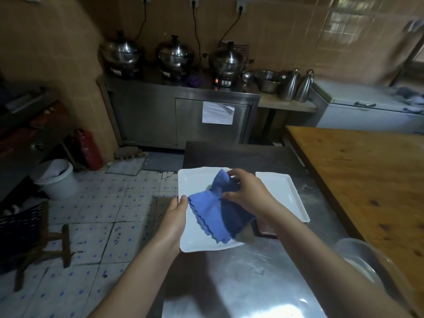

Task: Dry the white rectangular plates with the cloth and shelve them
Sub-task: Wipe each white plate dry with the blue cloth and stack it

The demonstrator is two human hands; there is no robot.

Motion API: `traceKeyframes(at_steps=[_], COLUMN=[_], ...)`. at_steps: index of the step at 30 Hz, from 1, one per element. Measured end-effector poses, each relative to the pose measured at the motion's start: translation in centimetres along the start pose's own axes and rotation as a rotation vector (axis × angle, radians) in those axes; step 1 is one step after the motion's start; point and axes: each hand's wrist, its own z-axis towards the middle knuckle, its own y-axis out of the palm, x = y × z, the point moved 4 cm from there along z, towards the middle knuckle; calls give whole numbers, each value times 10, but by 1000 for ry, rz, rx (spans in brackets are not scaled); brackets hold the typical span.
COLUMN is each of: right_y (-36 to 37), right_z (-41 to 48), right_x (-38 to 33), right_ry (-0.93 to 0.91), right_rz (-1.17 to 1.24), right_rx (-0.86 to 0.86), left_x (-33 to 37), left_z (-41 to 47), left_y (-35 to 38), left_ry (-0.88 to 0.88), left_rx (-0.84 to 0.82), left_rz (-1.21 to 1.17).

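2 white rectangular plates are in view; the near plate [197, 187] is held at the left edge of the steel table [241, 271], part of it over the tiled floor [103, 214]; the left hand [174, 216] clamps its left rim, thumb on top, fingers hidden beneath; the right hand [247, 191] bunches the blue cloth [211, 214] in curled fingers against the plate's face; the far plate [282, 193] lies flat on the table just beside; risk, as I judge it: a wet rim held by 1 hand may slip under a hard wipe and drop onto the tiles
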Motion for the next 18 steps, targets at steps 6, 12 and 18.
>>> traceKeyframes(at_steps=[6,12,18], right_y=[18,65,75], right_z=[-26,-49,-39], right_x=[-14,5,5], right_ry=[-280,-238,-316], right_rz=[-440,-520,-414], right_rx=[102,-181,-194], left_x=[-3,0,-9], left_z=[-14,-22,-28], left_y=[3,16,31], left_ry=[-45,9,50], left_rx=[-43,-58,-131], left_rz=[17,-12,134])
